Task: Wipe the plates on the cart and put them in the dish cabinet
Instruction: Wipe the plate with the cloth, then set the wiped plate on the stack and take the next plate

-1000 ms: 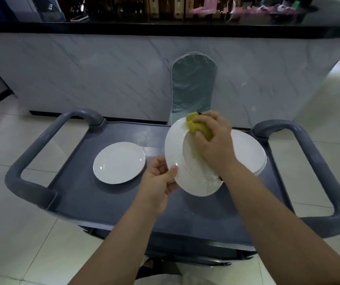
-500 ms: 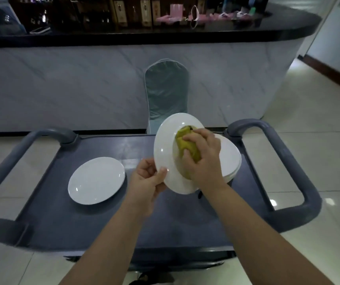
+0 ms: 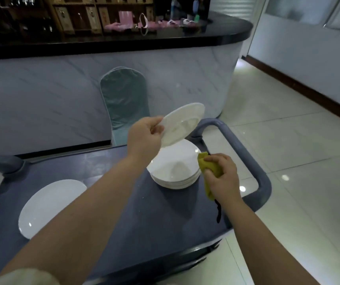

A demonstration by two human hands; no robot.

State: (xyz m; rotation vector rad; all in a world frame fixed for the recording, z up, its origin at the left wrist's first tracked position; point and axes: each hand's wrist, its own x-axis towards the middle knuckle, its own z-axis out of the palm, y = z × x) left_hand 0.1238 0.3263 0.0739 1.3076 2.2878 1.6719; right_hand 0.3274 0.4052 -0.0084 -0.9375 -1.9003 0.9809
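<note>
The left hand (image 3: pixel 143 138) pinches the plate (image 3: pixel 183 122) by its rim, mid-frame. It looks hard, slippery and easy to break. The right hand (image 3: pixel 223 178) grips the cloth (image 3: pixel 206 163).

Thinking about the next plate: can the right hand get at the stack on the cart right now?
Probably yes: the right hand sits right beside the stack with nothing between them, though it grips the yellow cloth.

Plate stack (image 3: pixel 175 167) right of single plate (image 3: pixel 49 204) on cart (image 3: pixel 154 223).
</note>
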